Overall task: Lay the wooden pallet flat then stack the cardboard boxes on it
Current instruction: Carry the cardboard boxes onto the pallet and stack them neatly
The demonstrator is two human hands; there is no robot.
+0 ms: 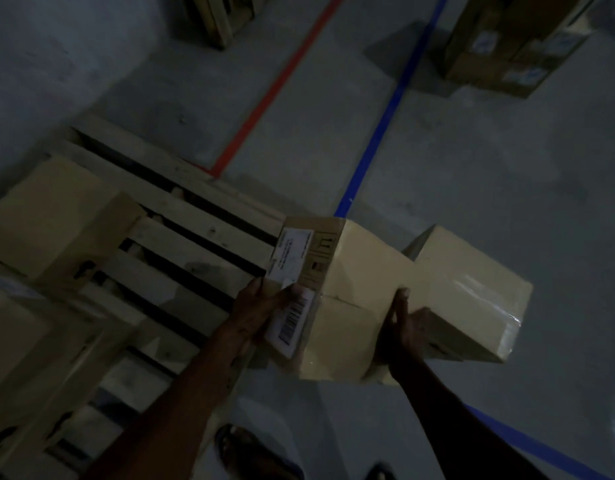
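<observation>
The wooden pallet (195, 216) lies flat on the floor at the left, slats running diagonally. Two cardboard boxes rest on it: one at the far left (57, 216) and one at the bottom left (25, 348). I hold a stack of small cardboard boxes (354, 271) in the air beside the pallet's right edge. My left hand (261, 306) grips the labelled left side with the barcode sticker. My right hand (408, 327) presses the right side, between the stack and another small box (472, 292) that sticks out to the right.
A red floor line (278, 88) and a blue floor line (389, 123) run diagonally across the grey concrete. A pile of cardboard boxes (507, 43) stands at the top right. Another wooden pallet (219, 15) leans at the top. My sandalled foot (250, 452) is below the boxes.
</observation>
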